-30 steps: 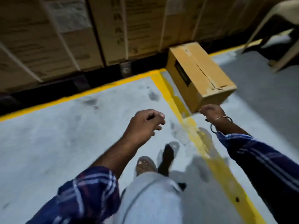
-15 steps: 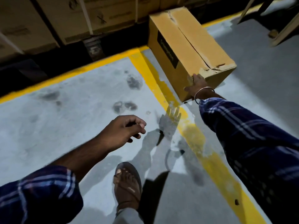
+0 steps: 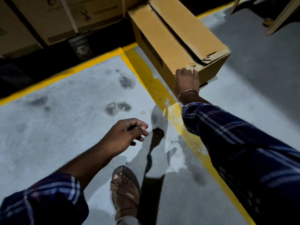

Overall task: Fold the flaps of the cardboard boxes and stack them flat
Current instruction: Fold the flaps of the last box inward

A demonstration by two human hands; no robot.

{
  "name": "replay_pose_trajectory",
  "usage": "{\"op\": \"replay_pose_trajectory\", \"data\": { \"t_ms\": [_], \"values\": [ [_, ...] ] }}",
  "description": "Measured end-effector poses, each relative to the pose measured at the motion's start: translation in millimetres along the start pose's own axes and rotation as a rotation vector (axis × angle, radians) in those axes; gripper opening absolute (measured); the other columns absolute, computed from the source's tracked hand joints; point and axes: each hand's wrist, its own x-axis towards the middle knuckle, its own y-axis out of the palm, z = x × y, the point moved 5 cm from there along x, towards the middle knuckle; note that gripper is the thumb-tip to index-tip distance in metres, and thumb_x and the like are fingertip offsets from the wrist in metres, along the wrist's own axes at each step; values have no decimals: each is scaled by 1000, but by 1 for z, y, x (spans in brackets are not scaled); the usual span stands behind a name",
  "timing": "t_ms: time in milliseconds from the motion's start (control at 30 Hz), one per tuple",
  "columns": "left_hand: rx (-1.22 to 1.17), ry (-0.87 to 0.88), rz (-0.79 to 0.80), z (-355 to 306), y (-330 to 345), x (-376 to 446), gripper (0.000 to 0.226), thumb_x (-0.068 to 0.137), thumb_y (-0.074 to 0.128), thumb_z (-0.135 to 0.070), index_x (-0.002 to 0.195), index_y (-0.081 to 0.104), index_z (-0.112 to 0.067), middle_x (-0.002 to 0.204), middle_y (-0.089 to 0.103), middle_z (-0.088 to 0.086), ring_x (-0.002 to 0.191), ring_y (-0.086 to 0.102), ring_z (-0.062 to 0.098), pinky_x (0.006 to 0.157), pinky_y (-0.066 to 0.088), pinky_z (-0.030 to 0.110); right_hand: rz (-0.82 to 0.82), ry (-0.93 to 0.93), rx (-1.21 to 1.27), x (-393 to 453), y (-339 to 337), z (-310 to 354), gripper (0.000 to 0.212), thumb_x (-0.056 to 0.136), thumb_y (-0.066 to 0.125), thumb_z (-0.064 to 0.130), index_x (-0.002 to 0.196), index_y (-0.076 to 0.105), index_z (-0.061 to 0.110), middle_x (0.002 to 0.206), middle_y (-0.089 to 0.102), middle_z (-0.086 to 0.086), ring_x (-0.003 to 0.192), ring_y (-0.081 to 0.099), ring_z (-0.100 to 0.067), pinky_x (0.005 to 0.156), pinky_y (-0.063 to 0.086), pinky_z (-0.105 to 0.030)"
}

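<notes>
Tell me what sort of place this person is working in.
Most likely a warehouse or storeroom. Strapped cartons are stacked along the back, yellow lines mark out the grey concrete floor, and the right hand holds a cardboard box standing on that floor.

Brown cardboard box (image 3: 170, 34) on floor; top flaps closed, seam torn

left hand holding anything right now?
No. The left hand hangs over the grey floor with loosely curled fingers and nothing in them; only the right hand grips the cardboard box.
</notes>
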Motion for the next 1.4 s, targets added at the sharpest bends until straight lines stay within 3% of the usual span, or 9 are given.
{"op": "replay_pose_trajectory", "data": {
  "t_ms": [167, 400, 633, 767, 967, 1100, 1200, 1300, 1400],
  "values": [
    [1, 3, -26, 3, -10, 4, 16, 103, 59, -20, 112, 72, -17, 101, 78, 0, 97, 73, 22, 80, 53, 31, -2, -21, -26, 14, -5, -7, 29, 91, 56, 4, 120, 55, 6, 113, 65, -19, 106, 61, -40, 91, 44, -49],
    [-27, 13, -48, 8, -10, 10, 16, 104, 58, -19, 111, 72, -17, 100, 78, 1, 95, 73, 21, 80, 52, 32, 63, 7, 56, 10, -13, -12, 33, 84, 62, -2, 116, 55, 3, 104, 68, -23, 98, 64, -44, 84, 46, -46],
    [-100, 1, -139, 14, -14, 9, 16, 102, 58, -16, 108, 73, -17, 100, 78, 1, 96, 73, 20, 83, 53, 36, 19, -178, 136, -67, -37, 75, 44, 63, 71, 7, 106, 62, 13, 84, 67, -12, 80, 65, -36, 71, 46, -40],
    [-160, -41, -210, 28, -17, 10, 16, 103, 59, -22, 113, 72, -20, 109, 75, 1, 105, 70, 19, 88, 54, 37, -19, -238, 313, -133, -46, 113, 36, 73, 66, 10, 108, 61, 19, 91, 64, -7, 88, 60, -33, 76, 44, -41],
    [-177, -83, -71, 41, -2, 25, 55, 102, 59, -40, 153, 45, -26, 151, 51, -9, 133, 50, 9, 113, 43, 42, -286, 364, 542, -119, -35, -28, 45, 85, 63, 37, 127, 61, 20, 128, 56, -9, 121, 50, -31, 98, 41, -44],
    [-187, -133, 66, 27, 18, 48, 74, 100, 59, -49, 161, 28, -21, 164, 32, -7, 142, 37, 11, 118, 37, 46, 17, 742, 728, -93, -1, -110, 62, 94, 61, 50, 142, 53, 13, 144, 54, -12, 133, 48, -34, 107, 39, -42],
    [-237, -134, 134, 15, 27, 72, 67, 96, 63, -56, 151, 42, -25, 157, 43, -11, 142, 38, 11, 118, 33, 46, 287, 756, 856, -91, 22, -102, 59, 88, 69, 55, 121, 65, 6, 121, 66, -18, 116, 61, -36, 86, 44, -36],
    [-298, -173, 10, 22, 19, 80, 87, 79, 75, -66, 149, 47, -23, 147, 54, -7, 135, 48, 15, 99, 44, 33, 258, 699, 869, -104, 9, -74, 56, 82, 80, 46, 115, 59, 6, 105, 60, -9, 100, 58, -28, 76, 39, -33],
    [-326, -80, -257, 41, -22, 60, 59, 82, 81, -51, 128, 66, -18, 121, 74, -3, 103, 69, 11, 63, 51, 17, 281, 628, 897, -127, -15, -26, 62, 74, 88, 44, 109, 52, 8, 101, 57, -9, 91, 56, -25, 69, 40, -33]
  ]
}}
